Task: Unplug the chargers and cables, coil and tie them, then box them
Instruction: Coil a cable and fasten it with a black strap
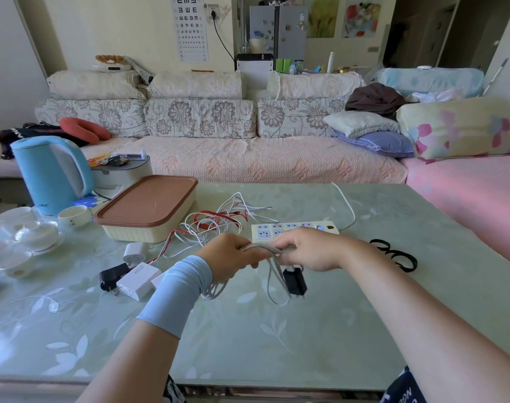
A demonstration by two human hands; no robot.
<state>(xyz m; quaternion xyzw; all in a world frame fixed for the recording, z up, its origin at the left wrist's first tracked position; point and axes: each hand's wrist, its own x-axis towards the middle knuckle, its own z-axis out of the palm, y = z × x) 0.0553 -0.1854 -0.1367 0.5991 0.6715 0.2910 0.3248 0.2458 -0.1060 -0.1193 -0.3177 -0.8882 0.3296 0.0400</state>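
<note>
Above the middle of the table, my left hand [232, 257] and my right hand [311, 251] both grip a bundle of grey cable [272, 274]. Its loops hang down between them. A black charger [295, 282] dangles from that cable just under my right hand. Behind my hands lies a white power strip [291, 229] with nothing plugged into its visible sockets. A tangle of red and white cables [218, 222] lies left of the strip. White chargers [137, 279] and a black plug [112, 276] rest at the left. The cream box with a brown lid [147, 209] stands shut.
Black tie straps [394, 254] lie right of my right hand. A blue kettle [51, 175] and white tea cups [34, 232] crowd the table's left side. The strip's white cord [348, 207] runs toward the sofa [248, 158] behind the table.
</note>
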